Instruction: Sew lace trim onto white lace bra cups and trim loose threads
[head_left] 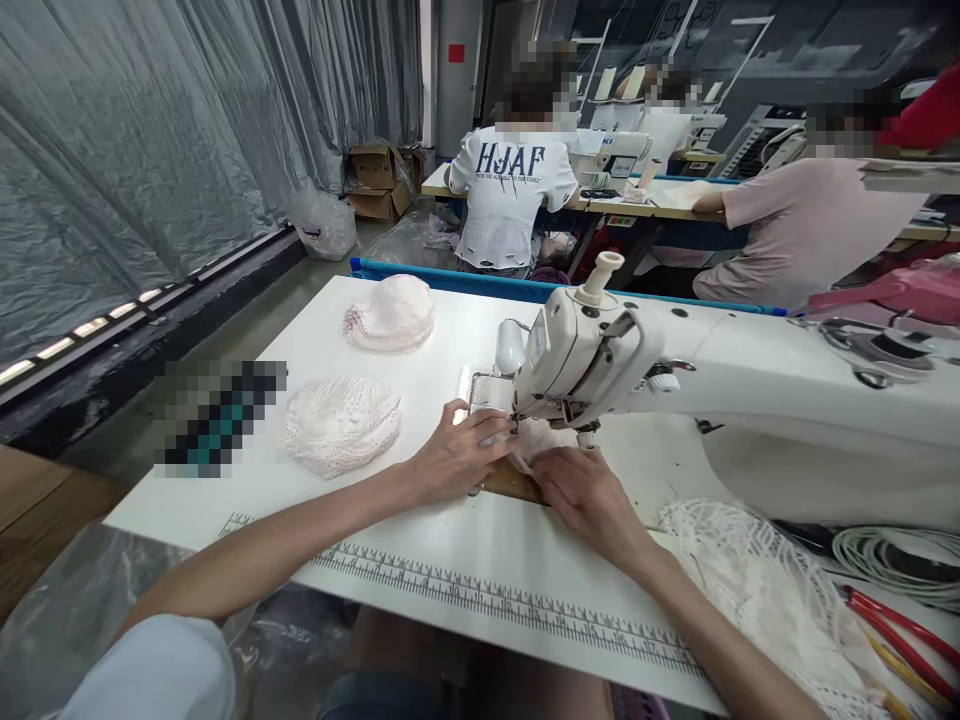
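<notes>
Pressing from above, my left hand [454, 460] and right hand [589, 495] steady thin pale fabric [538, 436] under the sewing machine [559, 350]; whether either pinches it, I can't tell. I judge this a guiding step, calling for light, even pressure, fingertips kept clear.

Pixels blur the dark object [225, 420] at the table's [255, 480] left edge (some green shows). The left hand [457, 455] and right hand [589, 495] partly cover the cloth [538, 436] at the sewing machine [720, 365], whose body the picture's right edge cuts off.
</notes>
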